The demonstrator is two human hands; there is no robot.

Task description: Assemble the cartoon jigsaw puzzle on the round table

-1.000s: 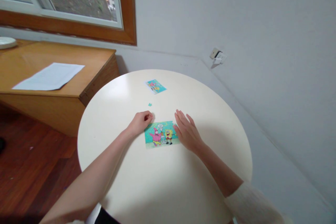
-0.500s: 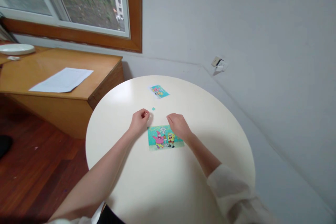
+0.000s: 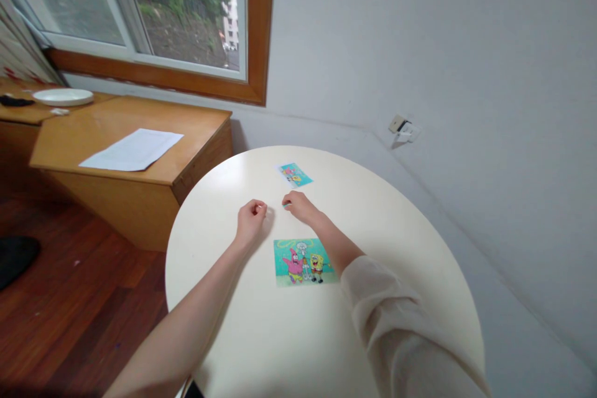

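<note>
A cartoon jigsaw puzzle (image 3: 303, 261) lies flat on the round cream table (image 3: 261, 336). My right hand (image 3: 297, 206) reaches beyond the puzzle, fingertips pinched down on a small teal puzzle piece (image 3: 285, 204) on the tabletop; only a sliver of the piece shows. My left hand (image 3: 250, 219) rests just left of it as a loose fist, and anything inside it is hidden. A small picture card (image 3: 295, 174) with the same cartoon lies further back on the table.
A wooden desk (image 3: 186, 137) stands to the left with a white sheet of paper (image 3: 133, 149) on it and a white plate (image 3: 63, 97) further back. A window is above it. A wall socket (image 3: 403, 128) sits on the grey wall at the right.
My right hand left the puzzle's right edge, closed, and reached forward to the loose teal piece. My left hand stayed fisted and drew slightly off the puzzle's corner. The camera view shifted left and up.
</note>
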